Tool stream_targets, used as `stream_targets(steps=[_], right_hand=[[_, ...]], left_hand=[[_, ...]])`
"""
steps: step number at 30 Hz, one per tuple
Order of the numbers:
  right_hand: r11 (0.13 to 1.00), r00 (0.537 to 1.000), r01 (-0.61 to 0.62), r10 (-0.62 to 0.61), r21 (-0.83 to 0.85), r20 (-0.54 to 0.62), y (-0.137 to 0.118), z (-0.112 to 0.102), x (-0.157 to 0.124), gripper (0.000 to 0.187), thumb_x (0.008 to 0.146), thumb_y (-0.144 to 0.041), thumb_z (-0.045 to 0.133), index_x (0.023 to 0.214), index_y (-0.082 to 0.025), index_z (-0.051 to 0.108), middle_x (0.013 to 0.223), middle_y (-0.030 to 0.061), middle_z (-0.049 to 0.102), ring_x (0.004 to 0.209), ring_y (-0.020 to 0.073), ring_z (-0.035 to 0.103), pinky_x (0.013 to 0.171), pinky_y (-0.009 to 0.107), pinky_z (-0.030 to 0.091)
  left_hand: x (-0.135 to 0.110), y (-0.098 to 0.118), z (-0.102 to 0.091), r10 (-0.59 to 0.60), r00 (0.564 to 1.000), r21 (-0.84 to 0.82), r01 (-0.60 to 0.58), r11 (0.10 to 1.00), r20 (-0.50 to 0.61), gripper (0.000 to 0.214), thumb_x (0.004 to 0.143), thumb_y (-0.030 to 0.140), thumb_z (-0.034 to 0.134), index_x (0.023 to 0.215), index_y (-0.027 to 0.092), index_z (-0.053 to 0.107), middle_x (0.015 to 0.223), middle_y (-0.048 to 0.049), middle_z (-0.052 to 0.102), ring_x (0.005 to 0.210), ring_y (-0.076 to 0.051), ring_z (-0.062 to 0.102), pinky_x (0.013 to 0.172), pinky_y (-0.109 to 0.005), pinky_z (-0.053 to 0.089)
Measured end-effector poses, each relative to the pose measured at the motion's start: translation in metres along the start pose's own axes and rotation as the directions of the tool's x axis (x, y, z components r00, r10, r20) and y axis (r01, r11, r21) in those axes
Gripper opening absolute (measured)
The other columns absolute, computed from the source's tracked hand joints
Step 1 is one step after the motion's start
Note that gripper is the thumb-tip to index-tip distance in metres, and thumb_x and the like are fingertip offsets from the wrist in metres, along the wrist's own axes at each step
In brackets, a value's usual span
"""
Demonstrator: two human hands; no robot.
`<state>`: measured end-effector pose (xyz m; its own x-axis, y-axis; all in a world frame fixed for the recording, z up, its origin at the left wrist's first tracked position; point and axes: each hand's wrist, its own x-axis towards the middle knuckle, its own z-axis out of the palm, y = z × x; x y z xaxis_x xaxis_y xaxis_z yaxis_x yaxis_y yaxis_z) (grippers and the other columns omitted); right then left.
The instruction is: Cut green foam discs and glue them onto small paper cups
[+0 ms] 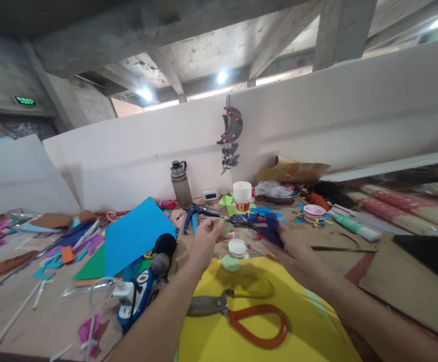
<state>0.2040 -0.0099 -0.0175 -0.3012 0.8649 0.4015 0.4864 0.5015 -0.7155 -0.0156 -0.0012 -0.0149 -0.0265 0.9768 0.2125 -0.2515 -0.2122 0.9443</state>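
Observation:
My left hand (205,241) pinches a small pale green disc (226,228) by its edge. In my right hand (289,247) is a blue glue gun (267,224), its nozzle pointing left at the disc. Whether the nozzle touches the disc I cannot tell. Just below, a white round piece like a paper cup base (237,247) lies near a second pale green disc (231,263). Closer to me, large scissors (237,315) with one orange and one yellow handle rest on a yellow sheet (313,332).
Left of my forearm are a blue power strip (138,296), a black yarn ball (165,244) and a blue sheet (136,236). Behind my hands stand a bottle (181,186), a blue-handled tool (191,217) and stacked paper cups (242,193). Cardboard (400,286) lies at right.

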Motion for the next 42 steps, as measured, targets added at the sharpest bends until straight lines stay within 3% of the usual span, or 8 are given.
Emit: stream_targets(steps=[13,22,34,42], right_hand=[[0.996,0.999,0.031,-0.032,-0.078,-0.010,-0.010,-0.003,-0.003,0.030,0.089,-0.043,0.042,0.106,-0.019,0.051,0.094,0.0099,0.067,0.084,0.0248,0.064,0.074,0.037,0.050],[0.992,0.997,0.038,-0.045,-0.119,-0.059,-0.012,-0.004,-0.004,0.036,0.088,-0.044,0.042,0.107,-0.016,0.054,0.098,0.0135,0.067,0.088,0.0283,0.064,0.075,0.040,0.051],[0.986,0.995,0.081,-0.088,-0.146,-0.042,-0.015,-0.002,-0.007,0.030,0.088,-0.038,0.043,0.104,-0.017,0.058,0.093,0.0118,0.068,0.083,0.0262,0.063,0.072,0.038,0.050],[0.981,0.994,0.085,-0.096,-0.172,-0.054,-0.014,-0.003,-0.006,0.029,0.089,-0.038,0.042,0.102,-0.017,0.057,0.093,0.0114,0.067,0.083,0.0254,0.064,0.074,0.037,0.050]], left_hand=[[-0.003,0.001,0.003,0.060,0.998,0.088,-0.058,0.994,-0.018,0.029,0.071,0.039,0.072,0.083,0.014,0.063,0.077,-0.0022,0.065,0.074,-0.017,0.067,0.074,-0.036,0.058],[-0.004,0.005,0.005,0.082,0.996,0.089,-0.078,0.993,-0.041,0.029,0.072,0.039,0.071,0.083,0.014,0.062,0.080,-0.0038,0.066,0.078,-0.019,0.067,0.075,-0.038,0.057],[-0.003,0.000,0.001,0.142,0.988,0.360,-0.109,0.927,-0.067,0.018,0.074,0.032,0.067,0.084,0.017,0.066,0.075,-0.0020,0.064,0.071,-0.016,0.065,0.065,-0.029,0.054],[-0.004,0.000,0.000,0.169,0.983,0.369,-0.131,0.920,-0.074,0.019,0.077,0.035,0.063,0.084,0.018,0.066,0.079,-0.0029,0.065,0.074,-0.018,0.065,0.071,-0.032,0.054]])
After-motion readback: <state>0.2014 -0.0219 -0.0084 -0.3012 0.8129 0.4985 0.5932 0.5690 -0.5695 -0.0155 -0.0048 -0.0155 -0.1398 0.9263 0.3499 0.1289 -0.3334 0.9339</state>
